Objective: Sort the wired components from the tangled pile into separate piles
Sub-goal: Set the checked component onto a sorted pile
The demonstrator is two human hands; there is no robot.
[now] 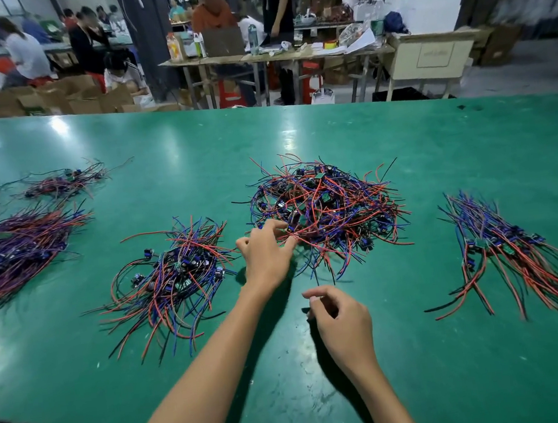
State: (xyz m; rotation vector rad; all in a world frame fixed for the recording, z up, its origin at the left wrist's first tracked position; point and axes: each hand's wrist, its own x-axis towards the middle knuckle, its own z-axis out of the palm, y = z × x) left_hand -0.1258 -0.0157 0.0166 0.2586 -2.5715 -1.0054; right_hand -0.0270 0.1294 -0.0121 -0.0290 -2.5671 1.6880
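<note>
Left hand (265, 254) is at the near-left edge of the tangle (325, 208), fingers spread and bent, tips in among the red and blue wires. Thumb and index look closed on a red wire at the tangle's edge, but the wires hide the contact, so I can't tell if it is a real pinch or just a touch.

Right hand (340, 318) is nearer the body, clear of the tangle and above the table (426, 385). Fingers curled in loosely, thumb tip against the index tip. Whether anything thin sits between them I can't tell; no wire shows there.

The tangle sits mid-table, just beyond both hands: red, blue and black leads with small boards mixed in, leads sticking out all round.

Left pile (174, 281): just left of the left hand, loose fan of the same wired parts, small dark components at its middle.

Right pile (512, 248): well right of the tangle, leads roughly parallel and trailing toward the near right corner.

Far-left bundle (13, 249): large, leads lying mostly one way. Small pile (64, 184) behind it, near the table's left edge.

Beyond the table: cartons (86, 97), a cluttered bench (274, 53), people sitting and standing, all blurred.
</note>
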